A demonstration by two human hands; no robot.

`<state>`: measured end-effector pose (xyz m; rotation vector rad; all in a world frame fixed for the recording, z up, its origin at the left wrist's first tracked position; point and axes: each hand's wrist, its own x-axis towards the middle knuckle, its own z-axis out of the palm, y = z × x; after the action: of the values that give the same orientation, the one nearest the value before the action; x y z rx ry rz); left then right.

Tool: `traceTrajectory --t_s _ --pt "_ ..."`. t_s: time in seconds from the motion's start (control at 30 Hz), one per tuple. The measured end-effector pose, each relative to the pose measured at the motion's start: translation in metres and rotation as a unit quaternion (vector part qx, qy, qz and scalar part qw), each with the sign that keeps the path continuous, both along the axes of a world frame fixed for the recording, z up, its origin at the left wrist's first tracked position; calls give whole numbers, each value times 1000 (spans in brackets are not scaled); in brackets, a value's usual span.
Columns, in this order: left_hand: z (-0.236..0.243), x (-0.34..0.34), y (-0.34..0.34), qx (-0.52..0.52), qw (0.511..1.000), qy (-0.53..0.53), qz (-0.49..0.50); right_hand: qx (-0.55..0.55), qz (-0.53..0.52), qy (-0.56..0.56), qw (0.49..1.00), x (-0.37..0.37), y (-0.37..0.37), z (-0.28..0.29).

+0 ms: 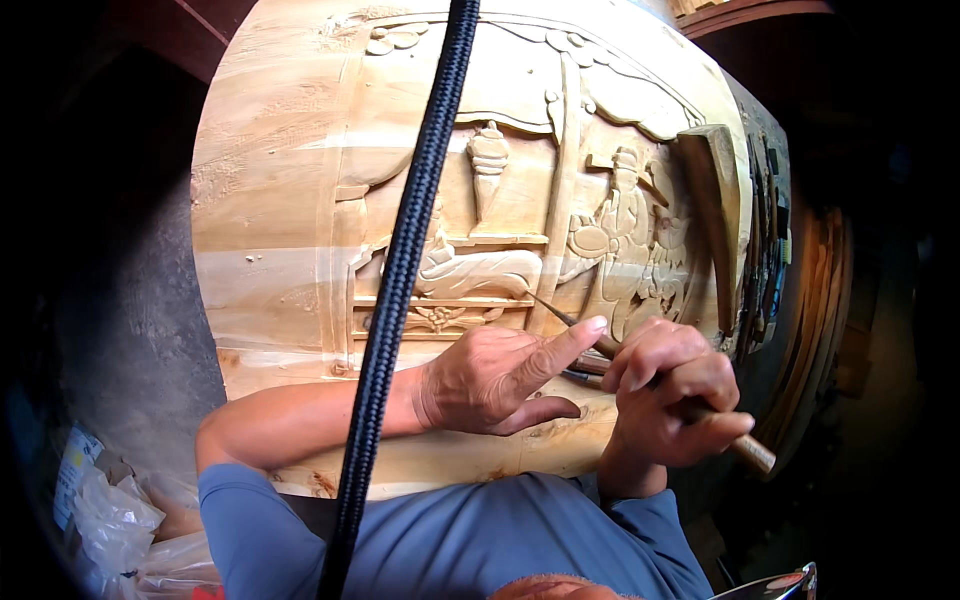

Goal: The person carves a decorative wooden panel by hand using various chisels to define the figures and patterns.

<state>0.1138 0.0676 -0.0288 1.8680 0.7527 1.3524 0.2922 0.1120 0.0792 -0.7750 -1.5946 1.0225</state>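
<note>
A carved pale wooden panel (pixel 262 200) with relief figures, a vase-like shape and a floral band lies below me. My right hand (pixel 672 385) is closed round the wooden handle of a slim chisel (pixel 752 452). The chisel's narrow metal blade points up-left, its tip at the carved drapery (pixel 470 270). My left hand (pixel 500 380) is beside the blade, index finger stretched out against the shaft and thumb spread. Its other fingers are partly hidden.
A black braided cord (pixel 405 265) crosses the view from top to bottom. A wooden mallet-like tool (pixel 715 200) lies on the panel's right. Beside it are a row of tools (pixel 768 230) and stacked boards (pixel 822 300). Crumpled plastic bags (pixel 110 525) sit at lower left.
</note>
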Motion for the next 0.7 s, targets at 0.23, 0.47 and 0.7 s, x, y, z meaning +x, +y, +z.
traceTrajectory --t_s 0.23,0.47,0.7 --pt "10 -7 9 -27 998 48 -21 -11 45 70 996 0 10 3" --pt "6 -2 17 -11 999 42 4 -9 95 76 993 -5 11 5" --pt "7 -5 15 -34 999 36 -1 31 135 74 988 -14 19 1"
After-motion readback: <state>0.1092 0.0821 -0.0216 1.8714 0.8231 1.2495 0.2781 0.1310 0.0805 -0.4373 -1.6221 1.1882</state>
